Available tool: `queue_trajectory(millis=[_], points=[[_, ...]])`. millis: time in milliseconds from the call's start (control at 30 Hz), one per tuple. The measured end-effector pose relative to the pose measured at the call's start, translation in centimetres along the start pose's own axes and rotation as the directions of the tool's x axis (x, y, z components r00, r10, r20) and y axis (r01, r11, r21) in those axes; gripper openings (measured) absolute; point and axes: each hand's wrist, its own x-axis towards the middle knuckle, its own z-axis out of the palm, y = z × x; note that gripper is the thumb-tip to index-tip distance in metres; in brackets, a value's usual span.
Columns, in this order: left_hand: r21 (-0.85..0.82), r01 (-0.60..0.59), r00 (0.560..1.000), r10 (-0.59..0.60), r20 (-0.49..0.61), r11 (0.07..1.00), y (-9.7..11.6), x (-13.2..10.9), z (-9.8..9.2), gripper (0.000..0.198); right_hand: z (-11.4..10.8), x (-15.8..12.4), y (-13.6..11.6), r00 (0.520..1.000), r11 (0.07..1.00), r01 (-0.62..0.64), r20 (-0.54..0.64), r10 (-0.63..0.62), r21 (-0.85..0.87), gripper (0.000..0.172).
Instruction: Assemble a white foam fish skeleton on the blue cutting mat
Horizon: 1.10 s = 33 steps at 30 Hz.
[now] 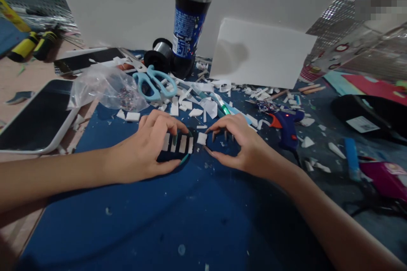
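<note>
My left hand point(149, 146) is curled over a dark blue strip point(173, 154) that carries a row of small white foam rectangles point(182, 144), thumb under it and fingertips on top. My right hand point(237, 142) is arched beside it, fingertips down on the blue sheet point(159, 220). Its forefinger and thumb meet at one small white foam piece point(201, 138) just right of the row.
Light blue scissors point(152, 82), a plastic bag point(104, 89), a cola bottle point(189, 25) and a tape roll point(160, 53) lie behind. White foam scraps point(197, 101) are scattered. A blue glue gun point(286, 125) sits right, a phone point(34, 118) left, a white foam board point(263, 53) behind.
</note>
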Motion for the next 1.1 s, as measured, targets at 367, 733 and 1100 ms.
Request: queue_trajectory(millis=[367,733,1100], points=[[-0.05,0.039,0.999,-0.04,-0.02,0.998,-0.2,-0.3,-0.1,0.035,-0.1,0.1,-0.5,0.999,0.999,0.035,0.02,-0.035,-0.003,0.03],[-0.087,0.078,0.997,-0.079,-0.007,0.993,-0.1,-0.3,-0.2,0.036,-0.3,0.2,-0.3,0.999,0.999,0.039,0.033,-0.039,0.004,0.027],[-0.103,0.077,0.997,-0.076,0.013,0.992,-0.3,-0.1,-0.2,0.035,-1.2,-0.4,-2.3,0.994,0.994,-0.109,0.006,0.109,0.029,0.015]])
